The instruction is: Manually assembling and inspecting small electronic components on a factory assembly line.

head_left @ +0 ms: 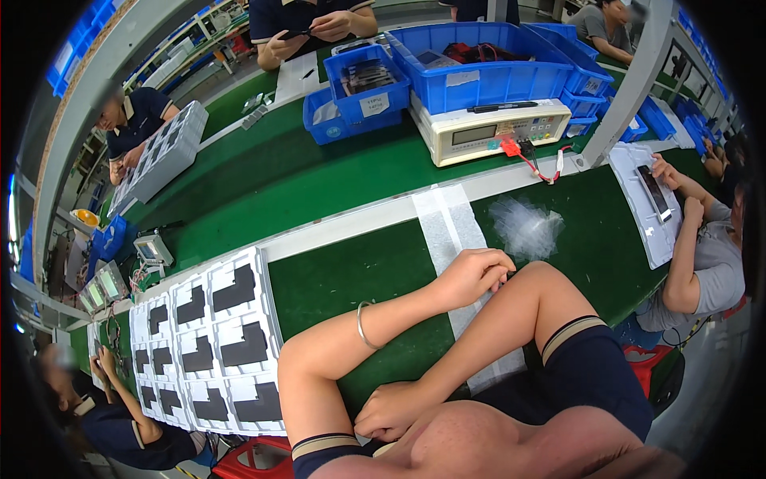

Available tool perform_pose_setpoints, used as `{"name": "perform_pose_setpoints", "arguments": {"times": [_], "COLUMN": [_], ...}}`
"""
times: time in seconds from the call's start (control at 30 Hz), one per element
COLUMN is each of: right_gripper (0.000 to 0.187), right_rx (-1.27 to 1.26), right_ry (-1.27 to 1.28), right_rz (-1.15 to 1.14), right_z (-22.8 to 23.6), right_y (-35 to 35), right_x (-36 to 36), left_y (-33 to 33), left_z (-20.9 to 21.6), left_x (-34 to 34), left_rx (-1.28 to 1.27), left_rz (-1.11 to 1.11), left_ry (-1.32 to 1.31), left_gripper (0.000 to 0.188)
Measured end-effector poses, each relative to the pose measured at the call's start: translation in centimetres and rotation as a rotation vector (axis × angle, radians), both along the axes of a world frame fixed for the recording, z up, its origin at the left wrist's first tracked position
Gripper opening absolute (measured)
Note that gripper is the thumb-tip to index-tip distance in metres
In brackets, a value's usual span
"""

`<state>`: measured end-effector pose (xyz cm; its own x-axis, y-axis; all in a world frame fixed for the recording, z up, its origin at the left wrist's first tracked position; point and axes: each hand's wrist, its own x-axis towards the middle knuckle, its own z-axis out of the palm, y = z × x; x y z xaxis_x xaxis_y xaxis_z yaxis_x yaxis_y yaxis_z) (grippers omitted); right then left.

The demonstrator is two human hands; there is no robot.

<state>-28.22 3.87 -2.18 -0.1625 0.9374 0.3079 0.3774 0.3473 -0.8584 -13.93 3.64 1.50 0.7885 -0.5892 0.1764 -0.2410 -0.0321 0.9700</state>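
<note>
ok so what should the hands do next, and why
Probably unfold the arms, easing the left hand away from the right elbow: no object shows in it or the right hand, and the white tray of black pieces lies on the person's left.

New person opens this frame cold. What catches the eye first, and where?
Probably the white moulded tray at left, filled with black, roughly L-shaped pieces. Next, at lower centre, the wearer's bare left hand farther out, a silver-coloured bangle on that forearm, and bare right hand close to the body. Then, upper right of centre, a beige box-shaped instrument with a red clip, a big blue plastic bin above it in the picture.
</note>
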Motion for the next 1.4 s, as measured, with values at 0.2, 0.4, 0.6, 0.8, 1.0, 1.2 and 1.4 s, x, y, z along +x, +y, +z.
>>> {"name": "perform_pose_setpoints", "arguments": {"times": [0.2,0.4,0.6,0.8,1.0,1.2,1.4], "right_gripper": [0.01,0.01,0.011,0.019,0.018,0.018,0.021], "right_rx": [0.087,0.071,0.041,-0.069,-0.103,-0.072,0.149], "right_ry": [-0.039,-0.058,-0.06,0.096,-0.1,0.071,0.48], "right_rz": [-0.027,-0.028,-0.046,0.048,0.091,0.007,-0.293], "right_z": [0.6,0.6,-0.2,-1.1,-1.8,-2.6,-9.2], "right_y": [-0.1,-0.1,0.0,0.0,0.2,0.1,0.6], "right_x": [0.1,0.0,-0.3,-0.1,-0.5,-1.0,-6.3], "left_y": [0.0,-0.1,-0.1,-0.1,-0.6,-0.4,-0.5], "left_z": [-0.8,-0.8,-0.4,-0.2,-0.7,-0.4,0.1], "left_x": [0.1,-0.1,-0.2,-0.2,-0.4,-1.2,-1.2], "left_rx": [0.02,0.046,0.019,0.08,0.045,0.111,0.14], "left_rz": [0.02,0.023,-0.009,-0.019,0.055,0.02,-0.02], "left_ry": [-0.181,-0.163,-0.098,-0.23,-0.247,-0.307,-0.275], "left_gripper": [0.01,0.006,0.005,0.012,0.014,0.023,0.027]}}
